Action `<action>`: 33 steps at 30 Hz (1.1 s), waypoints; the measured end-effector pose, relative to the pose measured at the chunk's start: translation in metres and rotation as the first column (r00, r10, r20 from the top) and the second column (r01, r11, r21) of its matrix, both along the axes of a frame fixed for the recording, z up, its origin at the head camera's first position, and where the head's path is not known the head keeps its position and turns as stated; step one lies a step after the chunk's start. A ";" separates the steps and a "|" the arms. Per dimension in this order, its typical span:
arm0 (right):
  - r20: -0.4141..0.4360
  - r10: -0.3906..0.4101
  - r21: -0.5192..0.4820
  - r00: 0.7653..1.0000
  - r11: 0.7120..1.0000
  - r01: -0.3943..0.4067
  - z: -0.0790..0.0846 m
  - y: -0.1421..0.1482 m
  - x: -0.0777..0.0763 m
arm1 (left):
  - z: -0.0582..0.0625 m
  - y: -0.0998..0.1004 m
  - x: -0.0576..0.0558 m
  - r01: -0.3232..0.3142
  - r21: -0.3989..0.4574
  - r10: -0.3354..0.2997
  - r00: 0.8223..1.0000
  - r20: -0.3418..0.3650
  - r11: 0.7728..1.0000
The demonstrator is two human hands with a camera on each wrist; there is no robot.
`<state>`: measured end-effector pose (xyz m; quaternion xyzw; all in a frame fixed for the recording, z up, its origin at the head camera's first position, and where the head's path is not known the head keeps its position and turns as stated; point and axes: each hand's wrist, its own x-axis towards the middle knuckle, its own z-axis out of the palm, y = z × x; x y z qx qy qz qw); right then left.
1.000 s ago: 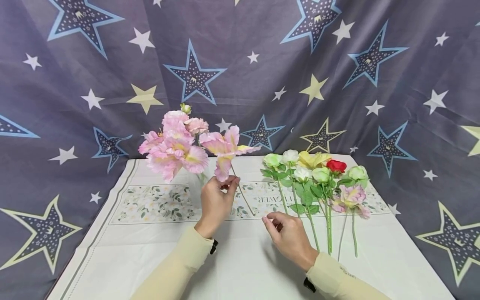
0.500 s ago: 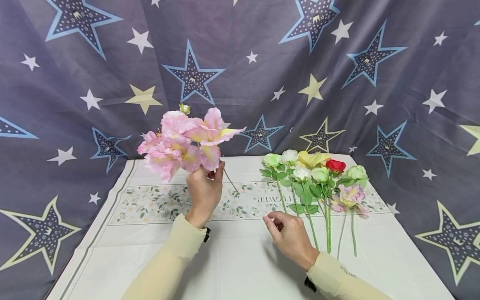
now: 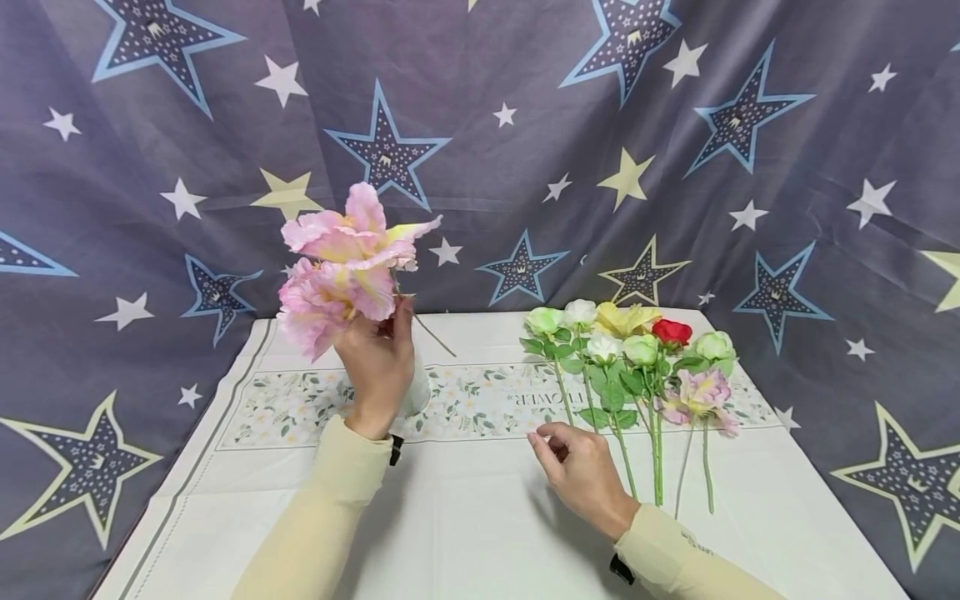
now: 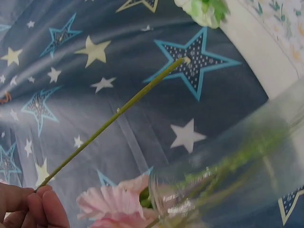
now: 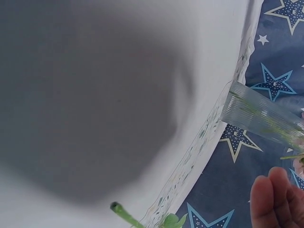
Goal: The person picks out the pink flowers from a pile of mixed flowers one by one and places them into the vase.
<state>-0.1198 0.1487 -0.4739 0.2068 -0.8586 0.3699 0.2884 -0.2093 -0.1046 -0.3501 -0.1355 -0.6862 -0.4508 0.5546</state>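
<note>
My left hand [image 3: 377,367] pinches the thin stem [image 4: 109,123] of a pink and yellow artificial flower [image 3: 348,237]. The stem's free end slants down to the right, outside the clear glass vase [image 4: 228,166]. In the head view the vase is mostly hidden behind that hand. Other pink blooms [image 3: 311,304] stand in the vase just below the held flower; green stems show through its glass in the left wrist view. My right hand [image 3: 581,475] rests low over the white tablecloth, fingers loosely curled and holding nothing, left of the loose flower stems.
On the right of the table lie several artificial flowers: a red rose [image 3: 672,332], a yellow flower [image 3: 628,319], white and green roses [image 3: 642,350], and a pink flower [image 3: 701,393]. A printed floral band [image 3: 300,408] crosses the tablecloth. A starry curtain [image 3: 465,167] hangs behind and at both sides.
My left hand has moved left and up with the pink flower, from beside the vase to over the other blooms. The right hand has stayed in place.
</note>
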 end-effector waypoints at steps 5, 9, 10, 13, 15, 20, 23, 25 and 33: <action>0.003 -0.008 0.001 1.000 1.000 0.008 -0.001 0.001 0.001 | 0.004 -0.006 -0.002 0.030 0.058 -0.028 0.999 -0.038 0.998; 0.005 -0.013 0.002 1.000 1.000 0.013 -0.001 0.001 0.001 | 0.008 -0.010 -0.005 0.022 0.074 -0.016 0.996 -0.082 0.997; 0.006 -0.013 0.001 1.000 1.000 0.013 -0.001 0.001 0.001 | 0.009 -0.012 -0.006 0.016 0.070 -0.010 0.996 -0.094 0.997; 0.006 -0.015 0.000 1.000 1.000 0.015 -0.001 0.002 0.001 | 0.012 -0.015 -0.008 -0.009 0.060 0.017 0.991 -0.130 0.998; 0.006 -0.013 0.000 1.000 1.000 0.013 -0.002 0.002 0.001 | 0.014 -0.016 -0.009 -0.025 0.059 0.034 0.989 -0.145 0.998; 0.006 -0.008 0.000 1.000 1.000 0.008 -0.002 0.003 0.001 | 0.022 -0.017 -0.008 -0.060 0.084 0.072 0.986 -0.149 0.995; 0.005 -0.009 0.000 1.000 1.000 0.009 -0.002 0.004 0.000 | 0.028 -0.018 -0.006 -0.088 0.108 0.103 0.985 -0.141 0.990; 0.005 -0.010 -0.001 1.000 1.000 0.010 -0.003 0.004 0.000 | 0.031 -0.019 -0.006 -0.109 0.118 0.125 0.983 -0.135 0.987; 0.002 -0.010 0.001 1.000 1.000 0.010 -0.003 0.005 0.000 | 0.034 -0.030 -0.009 -0.166 0.171 0.185 0.977 -0.104 0.971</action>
